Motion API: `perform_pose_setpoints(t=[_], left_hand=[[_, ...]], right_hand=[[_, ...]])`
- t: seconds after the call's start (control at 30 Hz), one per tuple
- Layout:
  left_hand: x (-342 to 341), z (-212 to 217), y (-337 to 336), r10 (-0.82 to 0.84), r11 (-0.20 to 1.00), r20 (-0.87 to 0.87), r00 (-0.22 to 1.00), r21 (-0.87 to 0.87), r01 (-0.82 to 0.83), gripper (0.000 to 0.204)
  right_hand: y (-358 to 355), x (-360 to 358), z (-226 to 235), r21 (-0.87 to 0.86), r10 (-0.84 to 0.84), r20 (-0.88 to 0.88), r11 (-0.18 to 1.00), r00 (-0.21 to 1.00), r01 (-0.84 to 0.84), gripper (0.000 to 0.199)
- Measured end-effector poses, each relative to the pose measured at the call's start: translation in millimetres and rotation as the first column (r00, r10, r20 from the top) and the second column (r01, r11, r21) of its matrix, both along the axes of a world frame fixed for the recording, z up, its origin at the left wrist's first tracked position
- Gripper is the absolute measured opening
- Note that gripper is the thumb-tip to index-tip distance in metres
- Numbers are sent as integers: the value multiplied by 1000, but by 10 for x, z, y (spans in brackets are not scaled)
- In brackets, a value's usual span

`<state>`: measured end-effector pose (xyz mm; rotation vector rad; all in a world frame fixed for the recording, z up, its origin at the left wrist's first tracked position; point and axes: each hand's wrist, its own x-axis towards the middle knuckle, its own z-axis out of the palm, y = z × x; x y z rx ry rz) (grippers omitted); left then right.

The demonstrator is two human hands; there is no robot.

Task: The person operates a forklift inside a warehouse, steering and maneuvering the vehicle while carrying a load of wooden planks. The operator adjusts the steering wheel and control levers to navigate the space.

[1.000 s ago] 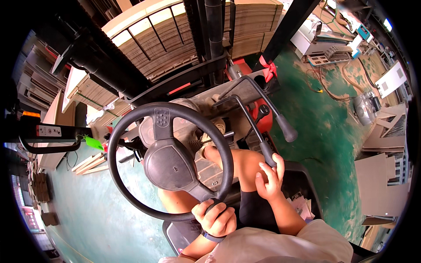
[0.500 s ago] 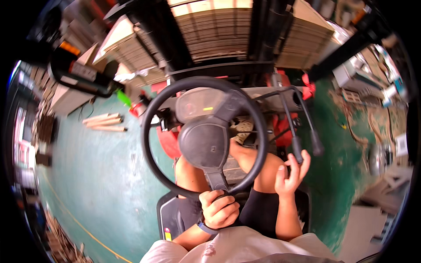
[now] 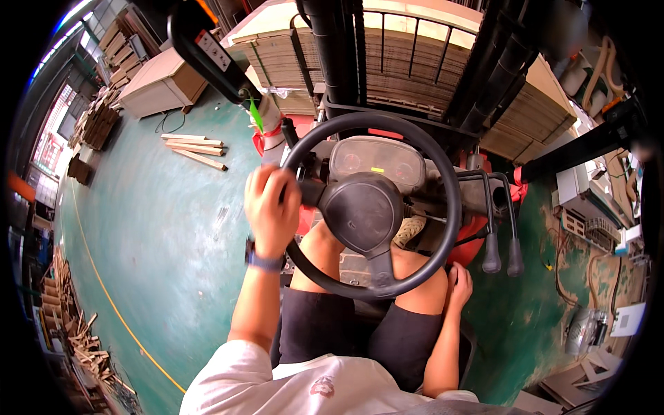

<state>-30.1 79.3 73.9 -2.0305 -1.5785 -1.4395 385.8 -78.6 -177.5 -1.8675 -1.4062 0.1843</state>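
I sit in a forklift seat behind a black steering wheel (image 3: 449, 207). My left hand (image 3: 271, 207) grips the wheel's left rim, a dark band on its wrist. My right hand (image 3: 458, 285) rests low beside my right thigh, fingers loosely apart, holding nothing. Two black control levers (image 3: 501, 256) stand just right of the wheel, above that hand. A dashboard gauge panel (image 3: 377, 160) sits behind the wheel. The black mast (image 3: 325, 48) rises ahead, with a tall stack of pale boards (image 3: 408, 55) in front of it.
Green painted floor (image 3: 159, 235) lies to my left with a yellow line (image 3: 104, 297). Loose wooden sticks (image 3: 197, 149) lie on it near a flat board stack (image 3: 162, 86). Scrap wood piles (image 3: 72, 332) line the left edge. Machines and cables (image 3: 595, 228) crowd the right.
My left hand has swung the wheel from its bottom to its left rim. My right hand has come off the lever and dropped beside my thigh. My view has turned left.
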Motion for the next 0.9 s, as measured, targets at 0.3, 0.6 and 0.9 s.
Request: perform_pose_setpoints(t=[0.3, 0.6, 0.9], left_hand=[[1052, 598, 1144, 97, 979, -289, 953, -148, -144, 18], [1837, 525, 1019, -38, 998, -131, 991, 37, 43, 16], [1827, 537, 924, -75, 996, -63, 995, 48, 78, 16]], right_hand=[[1671, 80, 227, -174, -69, 265, 978, 962, 118, 16], [1453, 23, 248, -146, -75, 251, 983, 965, 115, 37], [1243, -194, 545, 38, 580, 256, 793, 773, -608, 21]])
